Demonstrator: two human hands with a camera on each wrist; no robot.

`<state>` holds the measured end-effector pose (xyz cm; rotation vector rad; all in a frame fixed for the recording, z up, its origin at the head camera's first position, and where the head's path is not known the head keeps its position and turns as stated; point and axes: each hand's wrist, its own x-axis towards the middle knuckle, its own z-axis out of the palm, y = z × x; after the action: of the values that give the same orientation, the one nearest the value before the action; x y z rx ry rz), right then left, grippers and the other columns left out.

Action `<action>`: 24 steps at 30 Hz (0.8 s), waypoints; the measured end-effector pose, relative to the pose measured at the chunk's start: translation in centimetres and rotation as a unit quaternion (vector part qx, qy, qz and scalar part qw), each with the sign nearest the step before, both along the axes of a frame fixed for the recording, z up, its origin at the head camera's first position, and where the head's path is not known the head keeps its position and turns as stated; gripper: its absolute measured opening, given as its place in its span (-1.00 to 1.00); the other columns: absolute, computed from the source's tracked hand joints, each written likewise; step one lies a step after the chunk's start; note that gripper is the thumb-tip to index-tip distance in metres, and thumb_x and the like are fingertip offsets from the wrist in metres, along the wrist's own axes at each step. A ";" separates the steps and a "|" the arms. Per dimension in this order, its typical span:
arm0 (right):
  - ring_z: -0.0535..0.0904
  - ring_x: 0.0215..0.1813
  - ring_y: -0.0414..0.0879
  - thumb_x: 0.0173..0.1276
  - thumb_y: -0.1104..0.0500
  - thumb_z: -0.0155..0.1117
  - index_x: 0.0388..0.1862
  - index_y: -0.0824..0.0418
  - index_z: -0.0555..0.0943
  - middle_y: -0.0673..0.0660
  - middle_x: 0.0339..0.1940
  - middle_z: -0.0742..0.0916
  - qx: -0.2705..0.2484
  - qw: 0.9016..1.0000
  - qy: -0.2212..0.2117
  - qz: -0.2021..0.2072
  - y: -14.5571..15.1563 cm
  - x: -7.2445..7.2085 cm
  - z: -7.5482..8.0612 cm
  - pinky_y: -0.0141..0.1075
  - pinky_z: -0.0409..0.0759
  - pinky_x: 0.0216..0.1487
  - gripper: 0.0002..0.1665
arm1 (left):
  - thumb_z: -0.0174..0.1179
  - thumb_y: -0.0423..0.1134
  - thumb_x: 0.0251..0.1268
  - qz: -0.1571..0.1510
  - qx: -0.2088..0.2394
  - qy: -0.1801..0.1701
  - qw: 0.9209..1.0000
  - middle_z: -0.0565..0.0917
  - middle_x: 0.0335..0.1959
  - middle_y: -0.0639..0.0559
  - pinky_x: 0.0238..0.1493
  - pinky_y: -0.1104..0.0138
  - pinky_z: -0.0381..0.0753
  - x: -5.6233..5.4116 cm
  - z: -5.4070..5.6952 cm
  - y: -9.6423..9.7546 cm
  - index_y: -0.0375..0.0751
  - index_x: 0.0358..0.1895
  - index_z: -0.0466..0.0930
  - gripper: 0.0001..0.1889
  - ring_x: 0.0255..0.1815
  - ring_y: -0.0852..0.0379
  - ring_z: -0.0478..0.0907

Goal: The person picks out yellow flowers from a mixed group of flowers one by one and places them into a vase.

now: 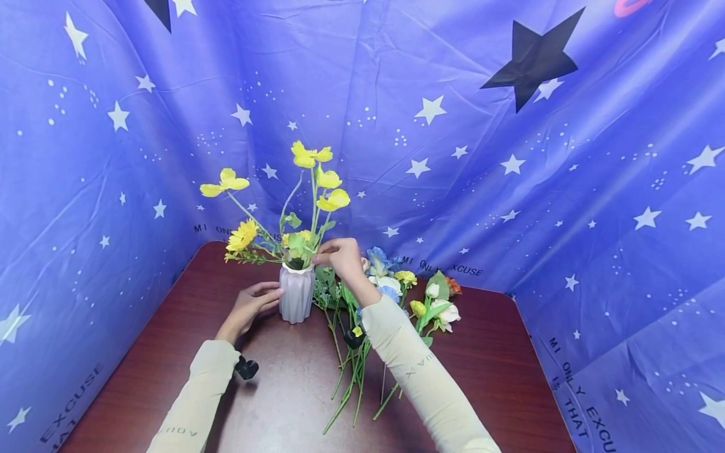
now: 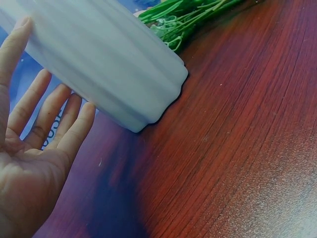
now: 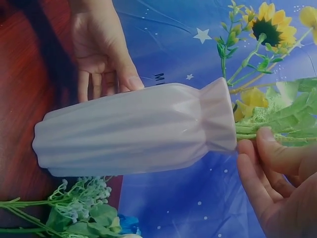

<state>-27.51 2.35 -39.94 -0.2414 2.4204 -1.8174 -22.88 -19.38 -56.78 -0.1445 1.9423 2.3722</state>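
A pale ribbed vase [image 1: 296, 296] stands upright on the table, holding tall yellow flowers [image 1: 333, 200] and a sunflower [image 1: 242, 236] that leans out to the left. My left hand [image 1: 252, 308] is at the vase's left side; in the left wrist view its fingers [image 2: 79, 121] are fairly straight, with tips against the vase wall. At the vase's mouth, my right hand [image 1: 340, 258] pinches a green flower stem [image 3: 246, 133] between thumb and fingers. Leaves beside the right thumb [image 3: 270, 141] partly cover the other stems.
Right of the vase lies a loose pile of cut flowers, with blue blooms [image 1: 379, 261], white blooms [image 1: 447, 314] and an orange one [image 1: 454, 286]. Their long green stems [image 1: 351, 384] point toward the front of the brown table [image 1: 272, 402]. A starry blue cloth [image 1: 362, 113] hangs behind.
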 end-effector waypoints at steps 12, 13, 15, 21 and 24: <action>0.75 -0.44 -0.09 0.15 0.52 0.46 -0.24 0.52 0.70 0.42 -0.28 0.80 -0.024 1.000 -0.001 0.017 0.0 0.0 0.1 -0.23 0.83 -0.26 -0.83 | 0.32 -0.28 0.40 0.002 0.001 -0.002 1.000 0.70 -0.21 0.18 0.28 0.10 0.65 0.1 0.2 0.0 -0.52 0.29 0.44 -0.48 -0.15 0.35 0.71; 0.73 -0.46 -0.13 0.16 0.52 0.45 -0.24 0.51 0.69 0.42 -0.28 0.80 -0.026 0.999 0.000 0.019 0.1 0.0 0.1 -0.23 0.83 -0.27 -0.82 | 0.32 -0.29 0.40 0.003 0.002 -0.002 1.000 0.71 -0.21 0.17 0.28 0.10 0.65 0.1 0.3 0.0 -0.52 0.29 0.44 -0.48 -0.15 0.35 0.71; 0.70 -0.47 -0.19 0.16 0.52 0.45 -0.24 0.51 0.69 0.41 -0.28 0.80 -0.026 0.999 0.007 0.023 0.1 0.0 0.0 -0.25 0.82 -0.27 -0.82 | 0.31 -0.29 0.41 0.000 0.002 0.000 1.000 0.71 -0.20 0.18 0.29 0.11 0.65 0.1 0.3 0.1 -0.53 0.30 0.42 -0.48 -0.14 0.36 0.70; 0.78 -0.37 0.11 0.20 0.45 0.47 -0.23 0.50 0.72 0.40 -0.30 0.80 -0.007 0.999 0.037 0.031 0.3 -0.1 -0.3 -0.28 0.81 -0.29 -0.84 | 0.32 -0.28 0.40 -0.001 0.001 0.004 1.000 0.70 -0.21 0.19 0.27 0.13 0.66 0.1 0.2 0.0 -0.55 0.31 0.41 -0.45 -0.14 0.36 0.70; 0.79 -0.25 0.22 0.24 0.45 0.43 -0.21 0.50 0.71 0.41 -0.28 0.80 -0.014 0.999 0.043 0.028 0.3 0.0 -0.4 -0.26 0.82 -0.24 -0.85 | 0.33 -0.27 0.38 0.001 -0.001 0.011 1.000 0.70 -0.21 0.19 0.25 0.14 0.68 0.1 -0.1 0.0 -0.51 0.28 0.45 -0.48 -0.14 0.35 0.70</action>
<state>-27.55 2.67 -40.36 -0.3934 2.4182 -1.8547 -22.81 -19.35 -56.87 -0.1211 1.9567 2.3834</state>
